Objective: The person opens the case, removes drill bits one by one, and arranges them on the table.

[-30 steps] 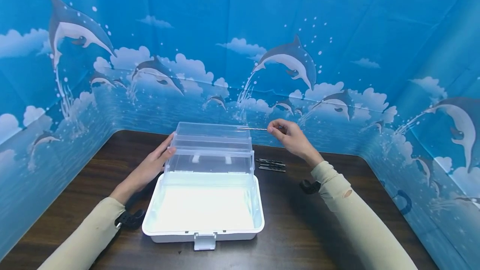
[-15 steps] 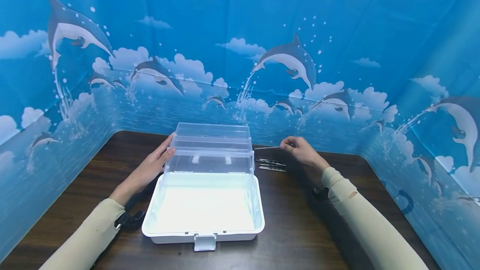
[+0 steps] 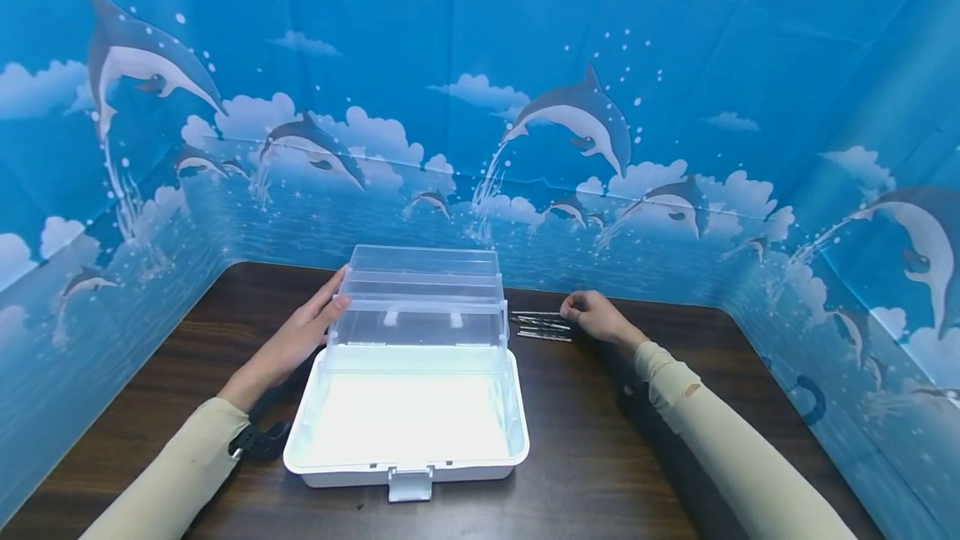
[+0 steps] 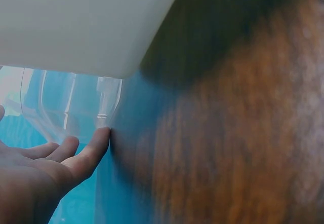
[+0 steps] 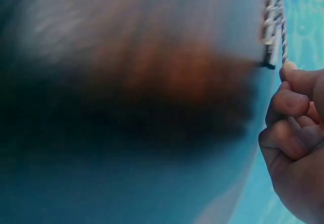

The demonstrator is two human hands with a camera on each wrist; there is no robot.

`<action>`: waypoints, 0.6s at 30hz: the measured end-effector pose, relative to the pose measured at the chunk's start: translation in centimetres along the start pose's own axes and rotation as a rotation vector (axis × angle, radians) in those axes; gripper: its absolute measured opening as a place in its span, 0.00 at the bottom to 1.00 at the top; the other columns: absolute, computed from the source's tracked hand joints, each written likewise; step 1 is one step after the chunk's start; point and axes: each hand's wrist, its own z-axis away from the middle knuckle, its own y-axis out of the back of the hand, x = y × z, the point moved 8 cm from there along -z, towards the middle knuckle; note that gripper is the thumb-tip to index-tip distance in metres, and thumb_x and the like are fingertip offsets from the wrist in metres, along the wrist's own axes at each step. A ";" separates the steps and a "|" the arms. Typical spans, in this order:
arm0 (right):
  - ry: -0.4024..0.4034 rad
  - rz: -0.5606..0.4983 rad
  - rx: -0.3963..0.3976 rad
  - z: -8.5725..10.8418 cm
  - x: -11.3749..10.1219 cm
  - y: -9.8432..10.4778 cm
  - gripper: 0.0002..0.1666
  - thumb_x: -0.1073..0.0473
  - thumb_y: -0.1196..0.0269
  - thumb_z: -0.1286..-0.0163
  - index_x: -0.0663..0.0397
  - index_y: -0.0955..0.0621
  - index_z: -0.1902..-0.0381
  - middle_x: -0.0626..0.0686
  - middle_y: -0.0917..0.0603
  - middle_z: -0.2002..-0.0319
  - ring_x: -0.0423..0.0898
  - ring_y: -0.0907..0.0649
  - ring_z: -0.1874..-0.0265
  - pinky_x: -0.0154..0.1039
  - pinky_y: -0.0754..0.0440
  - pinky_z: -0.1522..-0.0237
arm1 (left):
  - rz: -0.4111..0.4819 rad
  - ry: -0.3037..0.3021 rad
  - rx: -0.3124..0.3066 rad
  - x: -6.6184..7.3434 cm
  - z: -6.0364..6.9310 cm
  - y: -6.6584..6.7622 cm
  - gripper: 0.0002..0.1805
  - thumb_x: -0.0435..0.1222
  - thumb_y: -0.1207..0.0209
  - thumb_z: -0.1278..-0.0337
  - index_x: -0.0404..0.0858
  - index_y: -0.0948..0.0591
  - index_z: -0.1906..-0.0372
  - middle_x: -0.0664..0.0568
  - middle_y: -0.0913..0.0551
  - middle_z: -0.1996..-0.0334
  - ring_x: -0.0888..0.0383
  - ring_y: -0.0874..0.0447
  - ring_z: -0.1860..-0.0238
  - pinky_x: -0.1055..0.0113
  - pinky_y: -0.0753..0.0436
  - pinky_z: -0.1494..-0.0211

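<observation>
A thin spiral drill bit is pinched between the thumb and forefinger of my right hand, low over the table. Right beside it lie several other drill bits, roughly parallel, and in the right wrist view their twisted shafts run close to the pinched one. To their left stands a white plastic box with its clear stepped lid raised. My left hand rests against the lid's left edge; its fingers look extended along the clear plastic in the left wrist view.
The dark wooden table carries the box and bits. A white latch hangs at the box's front. Behind and at both sides rises a blue dolphin-print curtain, meeting the table's far edge just past the bits.
My right hand has come down with the drill bit, from above the lid's right side to beside the other bits on the table. The left hand stays on the lid.
</observation>
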 end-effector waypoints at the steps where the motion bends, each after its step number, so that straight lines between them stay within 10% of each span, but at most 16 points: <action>1: -0.014 -0.005 0.002 0.1 0.4 -0.1 0.09 0.66 0.43 0.21 0.61 0.16 0.61 0.53 0.17 0.63 0.50 0.21 0.62 0.47 0.23 0.57 | -0.001 -0.001 -0.001 0.0 0.0 0.0 0.36 0.52 0.59 0.18 0.63 0.62 0.18 0.45 0.63 0.18 0.26 0.51 0.26 0.24 0.36 0.40; 18: -0.085 -0.147 0.065 1.0 1.9 -0.3 0.10 0.61 0.36 0.24 0.61 0.17 0.51 0.54 0.18 0.68 0.50 0.21 0.69 0.42 0.23 0.68 | -0.009 0.015 -0.013 -0.9 -0.2 0.1 0.36 0.53 0.59 0.18 0.65 0.63 0.18 0.44 0.64 0.18 0.27 0.53 0.25 0.25 0.36 0.39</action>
